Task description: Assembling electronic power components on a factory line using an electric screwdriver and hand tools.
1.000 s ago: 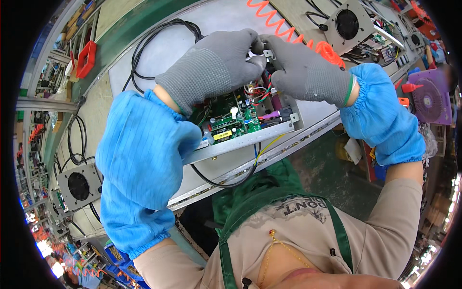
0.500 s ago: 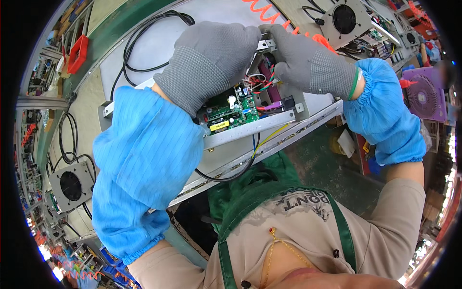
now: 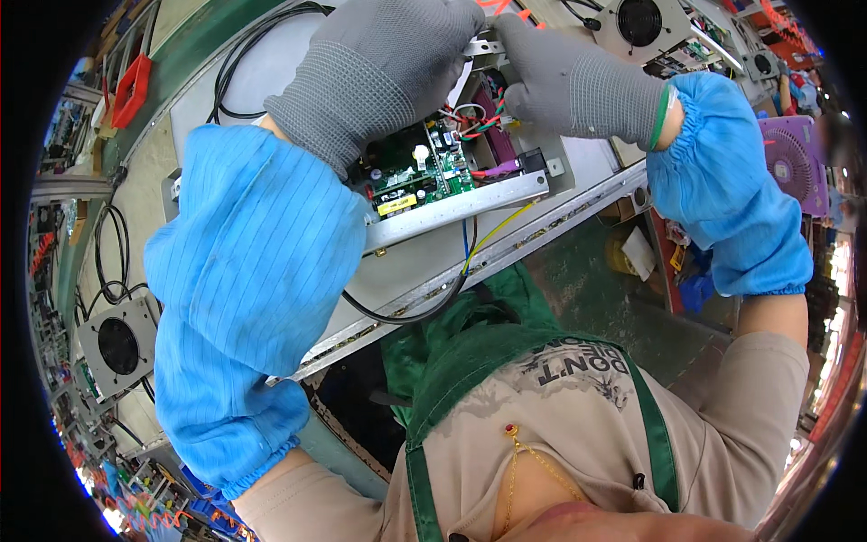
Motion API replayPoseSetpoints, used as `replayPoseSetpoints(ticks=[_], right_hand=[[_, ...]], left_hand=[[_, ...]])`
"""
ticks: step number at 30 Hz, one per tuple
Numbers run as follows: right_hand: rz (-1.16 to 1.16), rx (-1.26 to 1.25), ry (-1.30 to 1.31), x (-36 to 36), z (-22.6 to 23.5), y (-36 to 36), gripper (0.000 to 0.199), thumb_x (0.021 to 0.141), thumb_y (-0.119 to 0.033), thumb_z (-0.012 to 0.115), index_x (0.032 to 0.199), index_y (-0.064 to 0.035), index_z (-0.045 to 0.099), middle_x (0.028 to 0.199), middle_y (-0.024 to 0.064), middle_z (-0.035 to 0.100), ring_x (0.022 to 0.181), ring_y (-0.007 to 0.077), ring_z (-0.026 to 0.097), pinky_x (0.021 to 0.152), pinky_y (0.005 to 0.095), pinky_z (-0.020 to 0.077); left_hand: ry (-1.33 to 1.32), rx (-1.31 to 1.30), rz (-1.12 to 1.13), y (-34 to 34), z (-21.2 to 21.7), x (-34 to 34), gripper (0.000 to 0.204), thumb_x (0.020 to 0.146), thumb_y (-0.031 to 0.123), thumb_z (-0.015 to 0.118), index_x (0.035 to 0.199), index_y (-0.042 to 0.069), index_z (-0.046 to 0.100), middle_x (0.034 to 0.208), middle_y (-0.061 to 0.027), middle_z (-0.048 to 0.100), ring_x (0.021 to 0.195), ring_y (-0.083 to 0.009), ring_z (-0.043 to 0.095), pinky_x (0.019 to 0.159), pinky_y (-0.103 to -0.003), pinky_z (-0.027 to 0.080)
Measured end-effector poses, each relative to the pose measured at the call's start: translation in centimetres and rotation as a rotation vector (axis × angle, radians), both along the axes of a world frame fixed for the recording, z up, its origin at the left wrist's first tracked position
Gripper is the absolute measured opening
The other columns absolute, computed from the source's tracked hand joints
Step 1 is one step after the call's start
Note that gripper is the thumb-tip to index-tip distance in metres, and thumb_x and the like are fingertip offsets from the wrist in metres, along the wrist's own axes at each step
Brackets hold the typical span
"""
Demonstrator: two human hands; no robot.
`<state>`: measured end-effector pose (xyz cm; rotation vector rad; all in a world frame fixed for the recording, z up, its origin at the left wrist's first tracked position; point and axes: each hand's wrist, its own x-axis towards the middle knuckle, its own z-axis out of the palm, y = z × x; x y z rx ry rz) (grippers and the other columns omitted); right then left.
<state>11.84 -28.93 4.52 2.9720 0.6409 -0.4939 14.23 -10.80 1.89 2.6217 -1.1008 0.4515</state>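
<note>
"While the left hand (image 3: 397, 63) and the right hand (image 3: 573, 86) stand at the far edge of the open metal chassis (image 3: 461, 215), what is the count?"

"Two gray gloved hands, two blue sleeves (image 3: 257, 226), and one metal chassis, which lies on the counter (image 3: 397, 269) before the person. Within it are one green circuit board (image 3: 453, 176) and one yellow component (image 3: 397, 205). Three fan housings appear: one near housing (image 3: 117, 346) at left, one gray housing (image 3: 639, 24) and one distant housing (image 3: 763, 63) at upper right. One purple fan (image 3: 795, 154) and one red tray (image 3: 131, 90) complete the set."

"How are the fingers disposed?"

"Those of the left are curled close together, their tips partly hidden; whether they pinch anything cannot be told. On the right, thumb and forefinger stand apart beside one metal bracket (image 3: 485, 47); a grip cannot be confirmed."

"And compared with one second earlier?"

"Chassis and hands sit higher in the view; the left thumb, visible then, is hidden; the orange coiled hose (image 3: 501, 7) is now largely cut off by the upper border."
</note>
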Motion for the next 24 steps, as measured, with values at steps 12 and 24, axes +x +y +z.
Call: replayPoseSetpoints(ticks=[12,24], right_hand=[[-0.119,0.704,0.057,-0.9,-2.8,-1.3,0.059,0.080,-0.031,0.059,0.126,0.0031,0.046,0.092,0.0198,0.063,0.085,0.0277,0.064,0.077,0.0375,0.0494],[-0.075,0.801,-0.147,-6.1,-11.7,-10.0,0.063,0.076,-0.012,0.059,0.136,-0.0075,0.041,0.121,0.0155,0.055,0.107,0.0300,0.057,0.088,0.0365,0.0451]], left_hand=[[0.015,-0.019,-0.062,-0.1,-0.1,1.1,0.017,0.084,0.016,0.062,0.099,0.009,0.064,0.083,-0.0128,0.065,0.077,-0.0303,0.064,0.069,-0.039,0.052],[-0.156,-0.112,-0.124,1.3,4.6,-9.6,0.038,0.077,0.025,0.071,0.110,0.009,0.062,0.099,-0.0100,0.066,0.086,-0.0292,0.064,0.072,-0.036,0.051]])
